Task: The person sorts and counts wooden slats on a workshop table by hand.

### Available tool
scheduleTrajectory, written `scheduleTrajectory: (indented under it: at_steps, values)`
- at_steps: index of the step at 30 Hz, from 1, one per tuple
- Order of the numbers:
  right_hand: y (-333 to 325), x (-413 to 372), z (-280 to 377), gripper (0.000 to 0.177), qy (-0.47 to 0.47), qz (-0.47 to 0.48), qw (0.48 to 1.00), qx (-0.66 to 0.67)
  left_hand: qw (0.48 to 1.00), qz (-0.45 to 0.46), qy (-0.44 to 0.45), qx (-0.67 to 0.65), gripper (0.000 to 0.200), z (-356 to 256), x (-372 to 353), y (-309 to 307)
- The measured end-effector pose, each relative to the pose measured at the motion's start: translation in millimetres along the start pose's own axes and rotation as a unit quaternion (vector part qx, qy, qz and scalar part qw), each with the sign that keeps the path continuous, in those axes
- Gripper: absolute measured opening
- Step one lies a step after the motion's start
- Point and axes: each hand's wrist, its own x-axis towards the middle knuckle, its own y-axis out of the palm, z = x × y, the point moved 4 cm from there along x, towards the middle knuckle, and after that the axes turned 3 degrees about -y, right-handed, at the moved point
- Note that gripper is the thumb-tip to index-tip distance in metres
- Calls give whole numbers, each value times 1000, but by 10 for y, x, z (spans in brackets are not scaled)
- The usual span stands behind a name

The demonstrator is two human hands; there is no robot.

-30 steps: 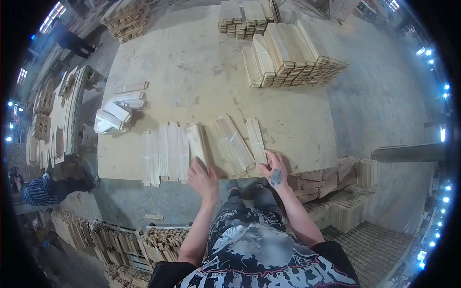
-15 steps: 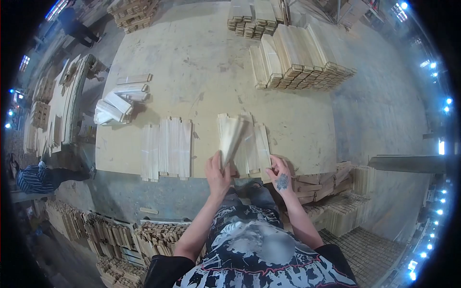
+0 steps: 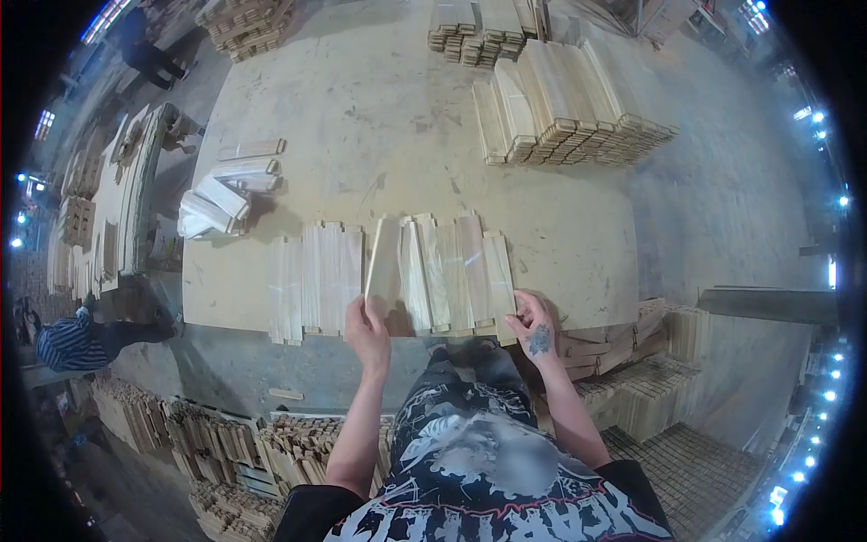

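My left hand (image 3: 368, 332) is closed on the lower end of a thin wooden plank (image 3: 384, 257), which leans at a tilt between two groups of planks. To its right, several pale planks (image 3: 442, 271) lie side by side on the table, their ends uneven. My right hand (image 3: 535, 327) is at the lower right edge of the outermost plank (image 3: 498, 275), thumb and forefinger apart against its side. Left of the held plank lies another row of planks (image 3: 331, 275), close beside it.
A tall stack of planks (image 3: 564, 90) stands at the back right of the wide table (image 3: 361, 117). A loose pile of white-looking pieces (image 3: 215, 206) lies at the left. Bundled wood (image 3: 302, 447) stands below the front edge, and a person (image 3: 72, 341) is at the far left.
My left hand has moved left with the plank, from above the right-hand group to the gap beside the left row. My right hand has barely moved.
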Motion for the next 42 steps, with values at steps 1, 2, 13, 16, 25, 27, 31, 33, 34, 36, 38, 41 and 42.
scheduleTrajectory:
  at_steps: [1, 2, 13, 16, 25, 27, 31, 33, 34, 36, 38, 41, 42]
  values:
    - [-7, -5, 12, 57, 2, 1, 1000, 3, 1000, -15, -5, -4, 22, 51, -11, -3]
    - [-11, -3, 27, 57, 4, 2, 1000, 7, 1000, -25, 5, 6, 21, 91, -14, 1]
    - [5, 8, -12, 59, 31, 14, 999, 12, 978, -17, 100, 184, 30, 0, 65, -9]
    - [-7, 13, 29, 59, 27, 13, 1000, 4, 964, -37, 123, 233, 37, -138, 54, 46]
    - [-5, 7, 30, 58, 11, 8, 1000, -5, 968, 83, 127, 197, 53, -432, -81, 546]
    - [-5, 5, 34, 58, 10, 7, 1000, -4, 973, 105, 108, 176, 49, -465, -74, 546]
    - [1, 12, -1, 58, 5, 4, 1000, -2, 986, 154, 39, 42, 36, -357, 13, 426]
    - [13, -2, -18, 58, 6, 5, 1000, 6, 986, 164, 15, 14, 32, -259, 52, 347]
    - [16, 1, -22, 58, 10, 7, 1000, 13, 988, 151, 24, 34, 31, -202, 76, 326]
    - [15, 16, -17, 58, 14, 10, 1000, 18, 988, 145, 27, 55, 31, -165, 106, 313]
    - [6, 9, -6, 58, 16, 13, 1000, 12, 986, 158, 11, 58, 33, -169, 102, 305]
    - [4, 9, 6, 57, 22, 13, 1000, 15, 978, 118, 76, 154, 37, -215, 48, 351]
    - [2, 9, 13, 57, 22, 11, 1000, 12, 981, 121, 62, 141, 37, -211, 41, 362]
